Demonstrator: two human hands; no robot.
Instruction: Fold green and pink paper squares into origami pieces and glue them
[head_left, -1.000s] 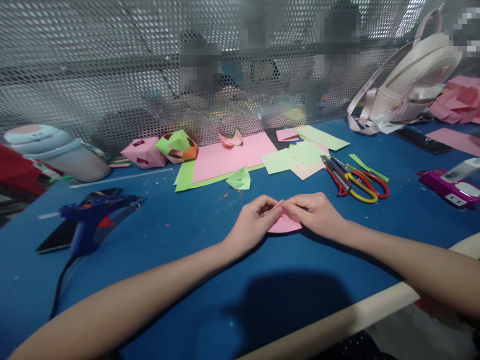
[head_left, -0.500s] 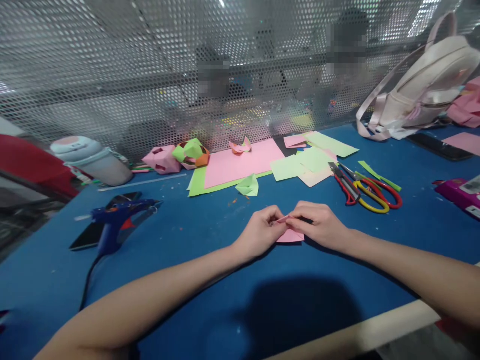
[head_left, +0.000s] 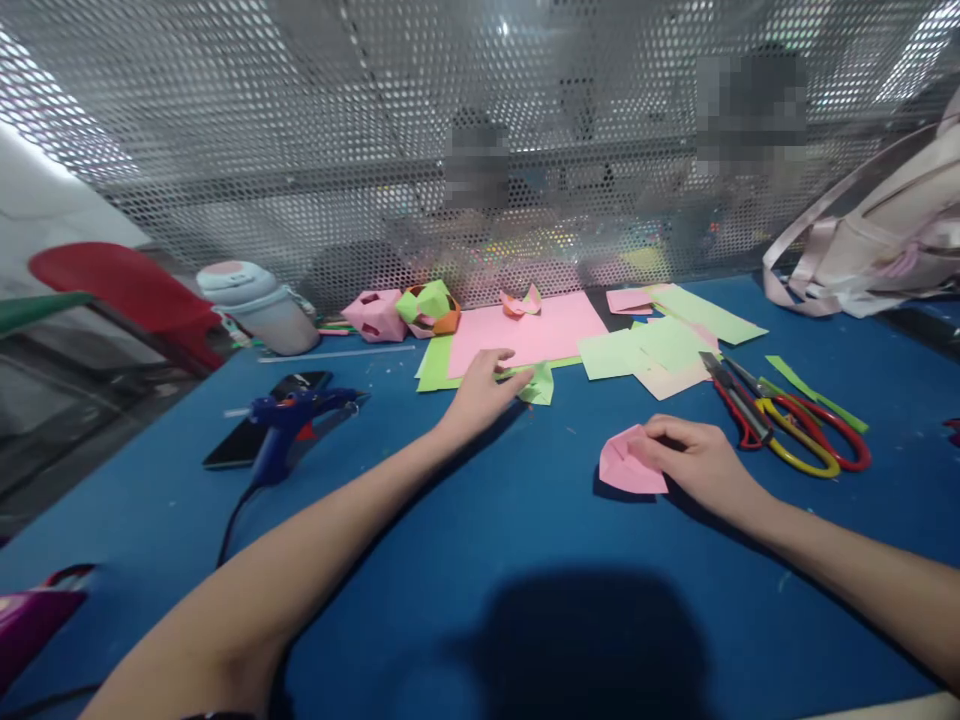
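Observation:
My right hand [head_left: 694, 460] pinches a pink folded paper piece [head_left: 628, 465] by its right side, just over the blue table. My left hand [head_left: 484, 393] reaches forward with thumb and fingers apart. Its fingertips are at the left edge of a light green folded paper piece [head_left: 540, 385]; whether they touch it I cannot tell. Behind that piece lies a pink paper sheet [head_left: 517, 335] on top of a green one, with a small pink and orange folded piece [head_left: 521, 302] at its far edge.
A blue glue gun [head_left: 285, 420] and a dark phone [head_left: 236, 445] lie at the left. Yellow-red scissors [head_left: 806, 435] and a red-handled cutter [head_left: 739, 400] lie at the right. Folded paper balls [head_left: 375, 315], a cup [head_left: 259, 310] and a perforated metal screen [head_left: 337, 215] line the back.
My left hand has let go of the pink folded paper and moved forward to the green piece. My right hand keeps the pink paper, now apart from the left. The view has turned left.

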